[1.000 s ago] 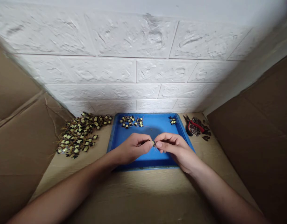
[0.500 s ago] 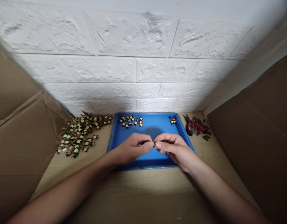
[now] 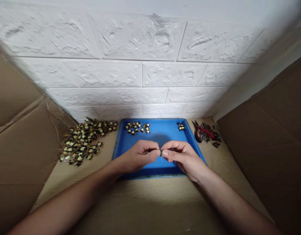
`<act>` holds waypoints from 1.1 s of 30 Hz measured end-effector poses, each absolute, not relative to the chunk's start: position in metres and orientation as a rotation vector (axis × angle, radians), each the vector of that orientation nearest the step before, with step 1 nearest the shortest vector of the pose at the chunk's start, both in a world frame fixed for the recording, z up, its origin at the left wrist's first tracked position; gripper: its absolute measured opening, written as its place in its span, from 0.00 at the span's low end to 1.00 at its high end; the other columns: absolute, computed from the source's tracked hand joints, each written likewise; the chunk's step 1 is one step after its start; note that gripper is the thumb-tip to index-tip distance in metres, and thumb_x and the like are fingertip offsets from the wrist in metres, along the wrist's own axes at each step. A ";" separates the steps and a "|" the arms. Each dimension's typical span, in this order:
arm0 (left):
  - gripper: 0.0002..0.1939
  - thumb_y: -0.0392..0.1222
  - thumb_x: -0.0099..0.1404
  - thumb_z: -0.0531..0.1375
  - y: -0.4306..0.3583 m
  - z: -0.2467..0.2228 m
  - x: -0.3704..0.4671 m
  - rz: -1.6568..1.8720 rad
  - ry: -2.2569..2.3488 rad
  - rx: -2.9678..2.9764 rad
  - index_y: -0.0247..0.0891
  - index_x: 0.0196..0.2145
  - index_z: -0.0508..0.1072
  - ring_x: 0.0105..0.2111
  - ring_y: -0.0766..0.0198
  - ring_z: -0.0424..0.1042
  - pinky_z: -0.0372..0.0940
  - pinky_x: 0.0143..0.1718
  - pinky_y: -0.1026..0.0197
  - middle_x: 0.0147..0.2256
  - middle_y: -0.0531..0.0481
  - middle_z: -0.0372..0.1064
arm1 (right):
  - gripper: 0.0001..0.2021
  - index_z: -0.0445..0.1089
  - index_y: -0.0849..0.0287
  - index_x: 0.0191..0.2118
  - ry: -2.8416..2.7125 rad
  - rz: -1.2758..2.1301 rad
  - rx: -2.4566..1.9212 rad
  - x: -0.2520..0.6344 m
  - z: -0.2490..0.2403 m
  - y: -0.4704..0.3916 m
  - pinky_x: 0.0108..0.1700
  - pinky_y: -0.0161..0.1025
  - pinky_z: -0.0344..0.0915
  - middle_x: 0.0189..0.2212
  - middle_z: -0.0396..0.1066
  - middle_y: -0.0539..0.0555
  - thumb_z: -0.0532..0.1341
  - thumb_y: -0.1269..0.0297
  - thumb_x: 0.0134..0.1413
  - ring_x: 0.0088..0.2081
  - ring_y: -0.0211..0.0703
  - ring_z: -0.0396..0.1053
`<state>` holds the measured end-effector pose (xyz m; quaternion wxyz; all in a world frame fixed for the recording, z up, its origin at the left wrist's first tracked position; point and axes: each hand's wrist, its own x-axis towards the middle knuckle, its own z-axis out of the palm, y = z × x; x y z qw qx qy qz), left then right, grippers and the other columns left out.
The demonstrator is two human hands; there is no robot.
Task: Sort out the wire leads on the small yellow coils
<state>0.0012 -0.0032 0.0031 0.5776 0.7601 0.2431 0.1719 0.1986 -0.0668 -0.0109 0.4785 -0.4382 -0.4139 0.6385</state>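
Between my hands, over the front half of the blue tray (image 3: 150,169), is a small black coil bobbin (image 3: 161,152) wrapped in pale yellow tape, with thin wires trailing from it. My left hand (image 3: 142,155) pinches its left side between thumb and forefinger. From the right, the thumb and forefinger of my right hand (image 3: 181,156) close on the other side, at the wires. The fingertips cover most of the bobbin. Inside the tray, several similar bobbins (image 3: 138,127) lie at the back left, and a smaller group (image 3: 181,126) lies at the back right.
A large heap of bobbins (image 3: 84,140) with wire leads is piled on the table left of the tray. On the right lie red-handled pliers (image 3: 207,132) over small dark brown pieces (image 3: 216,144). Cardboard walls (image 3: 268,130) flank both sides; a white brick-patterned wall (image 3: 145,73) stands behind.
Both hands stay in nearly the same place over the tray. The bobbin and the right fingertips have shifted very slightly; the grip looks the same.
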 end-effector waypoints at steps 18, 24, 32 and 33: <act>0.15 0.42 0.66 0.54 -0.004 0.000 0.004 0.391 0.624 1.882 0.35 0.22 0.61 0.25 0.70 0.52 0.48 0.26 0.66 0.23 0.57 0.50 | 0.08 0.78 0.58 0.39 -1.268 1.424 -1.045 0.201 0.000 -0.070 0.35 0.37 0.64 0.31 0.74 0.51 0.67 0.60 0.57 0.31 0.38 0.68; 0.17 0.42 0.65 0.54 -0.003 -0.004 0.005 0.418 0.688 1.951 0.36 0.21 0.56 0.25 0.71 0.50 0.46 0.25 0.65 0.22 0.58 0.46 | 0.06 0.76 0.57 0.33 -1.544 0.893 -1.163 0.193 0.007 -0.076 0.38 0.41 0.65 0.31 0.74 0.52 0.65 0.63 0.60 0.34 0.42 0.69; 0.16 0.42 0.65 0.53 -0.001 -0.001 0.006 0.490 0.722 1.931 0.36 0.21 0.58 0.24 0.71 0.51 0.48 0.26 0.66 0.21 0.58 0.48 | 0.04 0.76 0.56 0.40 -1.597 0.609 -1.206 0.194 0.004 -0.076 0.38 0.42 0.66 0.33 0.72 0.51 0.66 0.67 0.59 0.33 0.41 0.68; 0.16 0.42 0.65 0.53 -0.001 -0.001 0.006 0.496 0.719 1.927 0.36 0.21 0.58 0.24 0.71 0.50 0.48 0.26 0.66 0.22 0.58 0.48 | 0.05 0.75 0.56 0.40 -1.594 0.606 -1.224 0.195 0.004 -0.076 0.38 0.42 0.65 0.33 0.72 0.51 0.67 0.67 0.58 0.32 0.40 0.68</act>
